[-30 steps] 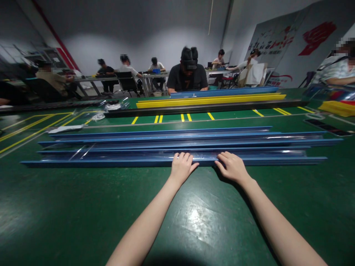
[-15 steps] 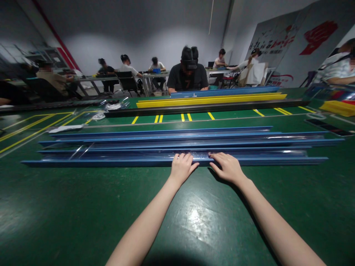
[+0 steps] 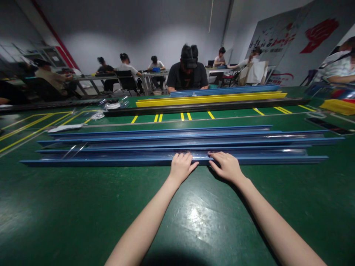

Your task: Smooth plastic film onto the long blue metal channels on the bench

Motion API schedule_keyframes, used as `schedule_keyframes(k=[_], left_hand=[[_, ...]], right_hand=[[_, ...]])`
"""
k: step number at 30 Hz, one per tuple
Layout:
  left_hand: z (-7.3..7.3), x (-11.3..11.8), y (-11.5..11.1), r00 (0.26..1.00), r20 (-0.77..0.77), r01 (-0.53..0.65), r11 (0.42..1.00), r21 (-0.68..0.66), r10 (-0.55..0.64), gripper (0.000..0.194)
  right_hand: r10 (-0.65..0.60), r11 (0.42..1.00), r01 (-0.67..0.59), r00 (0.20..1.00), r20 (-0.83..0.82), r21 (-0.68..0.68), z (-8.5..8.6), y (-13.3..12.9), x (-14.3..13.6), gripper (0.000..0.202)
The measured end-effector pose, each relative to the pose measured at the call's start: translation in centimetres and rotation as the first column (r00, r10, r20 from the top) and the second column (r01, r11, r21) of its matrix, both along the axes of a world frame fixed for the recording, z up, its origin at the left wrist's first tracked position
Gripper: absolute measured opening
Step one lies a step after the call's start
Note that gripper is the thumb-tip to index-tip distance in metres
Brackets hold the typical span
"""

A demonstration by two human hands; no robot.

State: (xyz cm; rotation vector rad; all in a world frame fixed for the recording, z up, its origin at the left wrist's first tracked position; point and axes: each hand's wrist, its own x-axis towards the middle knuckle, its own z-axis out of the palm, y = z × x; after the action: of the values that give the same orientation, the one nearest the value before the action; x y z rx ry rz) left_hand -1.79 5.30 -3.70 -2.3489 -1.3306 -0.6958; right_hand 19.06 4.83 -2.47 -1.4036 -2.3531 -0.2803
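A long blue plastic channel point(image 3: 91, 162) lies across the green table, nearest to me, with clear plastic film point(image 3: 158, 153) inside it. My left hand point(image 3: 182, 165) curls its fingers over the channel's front wall, and its thumb points right along the outer face. Just to the right, my right hand point(image 3: 226, 165) has its fingers over the same wall and its thumb on the near side. Both sets of fingertips dip into the channel and are partly hidden, close to the film. Behind it lies a second blue channel point(image 3: 127, 139), also lined with film.
Beyond lie a black strip point(image 3: 205, 108), a yellow strip point(image 3: 216, 99) and more blue strips point(image 3: 230, 89). Crumpled clear plastic point(image 3: 113, 105) is at the back left; a dark phone point(image 3: 328, 126) lies at right. A person in dark clothes point(image 3: 188, 77) sits opposite.
The view has tipped very slightly. Both hands stay at the same spots on the near blue channel.
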Motion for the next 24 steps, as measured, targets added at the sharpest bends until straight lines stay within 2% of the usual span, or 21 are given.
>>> schedule_keyframes(k=[24], left_hand=[[0.16,0.17,-0.01,1.0,0.01,-0.017,1.0,-0.01,0.017,0.032]], right_hand=[[0.005,1.0,-0.005,1.0,0.0,-0.001,-0.15,-0.02,0.0,0.033]])
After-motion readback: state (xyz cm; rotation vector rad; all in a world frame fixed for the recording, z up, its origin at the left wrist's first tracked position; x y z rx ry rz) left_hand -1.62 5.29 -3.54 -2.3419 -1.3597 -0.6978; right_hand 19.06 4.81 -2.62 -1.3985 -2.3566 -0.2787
